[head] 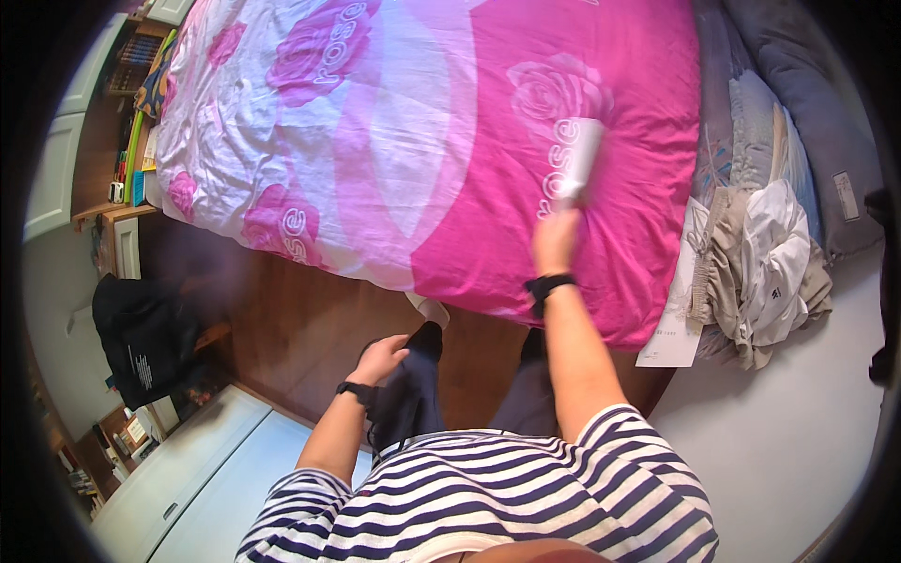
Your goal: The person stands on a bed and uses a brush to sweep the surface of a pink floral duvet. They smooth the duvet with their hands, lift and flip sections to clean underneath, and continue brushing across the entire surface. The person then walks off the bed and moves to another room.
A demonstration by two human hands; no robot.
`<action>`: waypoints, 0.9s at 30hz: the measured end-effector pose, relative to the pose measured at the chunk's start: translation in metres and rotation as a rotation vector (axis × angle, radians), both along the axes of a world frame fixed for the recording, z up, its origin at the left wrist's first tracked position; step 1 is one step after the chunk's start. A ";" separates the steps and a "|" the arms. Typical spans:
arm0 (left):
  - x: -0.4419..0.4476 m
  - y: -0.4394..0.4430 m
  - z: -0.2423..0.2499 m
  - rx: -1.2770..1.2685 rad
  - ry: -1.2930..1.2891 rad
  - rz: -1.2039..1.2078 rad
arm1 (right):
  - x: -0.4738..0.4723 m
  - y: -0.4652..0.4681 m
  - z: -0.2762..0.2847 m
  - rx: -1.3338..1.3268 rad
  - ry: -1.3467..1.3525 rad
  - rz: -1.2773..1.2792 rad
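My right hand [555, 243] grips a white lint roller [584, 156] by its handle, over the pink side of the bed cover. Motion blurs the roller, and I cannot tell whether it touches the cloth. The bed cover [436, 148] is printed with roses and lettering, white and lilac at the left, deep pink at the right, with wrinkles across it. My left hand [380, 359] rests on my left thigh and holds nothing. Both wrists wear dark bands.
To the right, crumpled beige and white clothes [767, 260] lie beside a printed sheet [669, 345] and a long grey cushion [830, 141]. At left stand shelves [116, 169] with books and a black garment [144, 338] hangs. A white cabinet [211, 478] is at lower left.
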State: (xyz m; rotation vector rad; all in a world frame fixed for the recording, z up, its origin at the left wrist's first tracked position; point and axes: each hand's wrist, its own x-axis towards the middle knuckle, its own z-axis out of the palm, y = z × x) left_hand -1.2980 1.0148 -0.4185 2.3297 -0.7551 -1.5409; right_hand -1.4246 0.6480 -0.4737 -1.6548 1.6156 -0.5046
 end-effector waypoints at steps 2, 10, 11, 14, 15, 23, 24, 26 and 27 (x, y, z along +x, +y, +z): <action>0.033 0.032 0.006 0.097 -0.049 0.131 | 0.051 0.089 0.010 0.110 -0.045 0.517; 0.132 0.118 0.007 -0.077 -0.100 0.322 | 0.125 0.062 0.012 0.086 -0.273 -0.076; 0.138 0.129 0.007 -0.090 -0.096 0.336 | 0.135 0.054 0.006 -0.108 -0.069 -0.266; 0.152 0.153 0.005 0.046 -0.086 0.289 | 0.178 0.114 -0.009 0.183 -0.052 0.062; 0.154 0.157 0.004 0.013 -0.069 0.291 | 0.187 0.157 -0.006 0.158 0.186 0.617; 0.166 0.149 0.003 -0.115 0.031 0.484 | 0.217 0.087 0.046 0.337 -0.370 0.288; 0.166 0.149 0.005 -0.099 0.006 0.477 | 0.231 0.089 0.042 0.373 -0.378 0.053; 0.166 0.151 0.008 -0.081 -0.035 0.482 | 0.256 0.108 0.034 0.321 -0.229 0.109; 0.165 0.153 0.009 -0.039 0.008 0.530 | 0.260 0.141 0.032 0.221 -0.063 0.543</action>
